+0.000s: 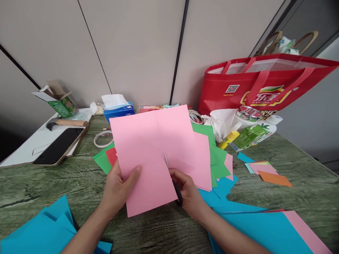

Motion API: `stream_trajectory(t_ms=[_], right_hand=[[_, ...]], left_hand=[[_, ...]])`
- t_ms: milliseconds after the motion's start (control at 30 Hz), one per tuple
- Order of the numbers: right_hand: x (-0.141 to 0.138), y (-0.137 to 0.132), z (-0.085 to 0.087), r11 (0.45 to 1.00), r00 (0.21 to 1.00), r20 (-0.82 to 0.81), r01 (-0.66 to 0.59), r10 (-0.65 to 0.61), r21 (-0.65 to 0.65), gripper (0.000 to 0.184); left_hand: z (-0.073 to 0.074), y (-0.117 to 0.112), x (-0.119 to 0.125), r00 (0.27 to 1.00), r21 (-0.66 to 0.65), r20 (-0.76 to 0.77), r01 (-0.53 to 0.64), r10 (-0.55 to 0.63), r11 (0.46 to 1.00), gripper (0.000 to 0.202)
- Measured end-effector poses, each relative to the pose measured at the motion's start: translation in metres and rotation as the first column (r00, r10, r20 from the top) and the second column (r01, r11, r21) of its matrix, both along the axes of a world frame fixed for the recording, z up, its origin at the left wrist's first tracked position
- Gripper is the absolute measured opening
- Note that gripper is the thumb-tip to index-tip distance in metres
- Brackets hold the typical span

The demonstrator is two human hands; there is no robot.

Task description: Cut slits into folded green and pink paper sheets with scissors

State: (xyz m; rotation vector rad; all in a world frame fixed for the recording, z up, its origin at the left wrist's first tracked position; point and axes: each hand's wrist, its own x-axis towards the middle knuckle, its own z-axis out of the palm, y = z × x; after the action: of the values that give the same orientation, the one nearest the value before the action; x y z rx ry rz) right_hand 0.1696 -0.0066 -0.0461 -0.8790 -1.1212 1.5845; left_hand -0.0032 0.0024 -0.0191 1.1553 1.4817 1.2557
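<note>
While left hand (116, 188) clamps pink paper sheet (144, 144), twelve o'clock from worker, right hand (188, 192) grips black-handled scissors (179, 195) at sheet's five o'clock; slackening left hold could skew the cut.

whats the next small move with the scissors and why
Probably snip a little farther with the scissors in the right hand: a blade shows partway up the pink sheet, which looks uncut above the tip, and the left hand grips its left side.

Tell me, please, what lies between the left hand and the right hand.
In the head view, the pink sheet spans the stretch between the left hand and the right hand.
</note>
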Motion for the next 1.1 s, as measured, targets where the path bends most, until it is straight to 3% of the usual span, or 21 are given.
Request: stream_trajectory(t_ms=[500,733,1100], right_hand=[[-0.001,-0.0008,0.0006,1.0,1.0,-0.029,0.01,-0.01,0.014,0.034],[0.0009,-0.0012,0.0034,0.999,0.999,-0.036,-0.03,0.031,0.044,0.034],[0.0005,-0.0003,0.0023,1.0,0.999,-0.054,-0.007,0.008,0.022,0.033]], left_hand=[[0.0034,0.0012,0.003,0.982,-0.065,0.187,0.03,-0.018,0.997,0.035],[0.0063,0.0022,0.0026,0.95,-0.182,0.302,0.139,-0.08,0.973,0.03],[-0.0008,0.0036,0.0016,0.975,-0.141,0.207,0.11,-0.08,0.984,0.033]])
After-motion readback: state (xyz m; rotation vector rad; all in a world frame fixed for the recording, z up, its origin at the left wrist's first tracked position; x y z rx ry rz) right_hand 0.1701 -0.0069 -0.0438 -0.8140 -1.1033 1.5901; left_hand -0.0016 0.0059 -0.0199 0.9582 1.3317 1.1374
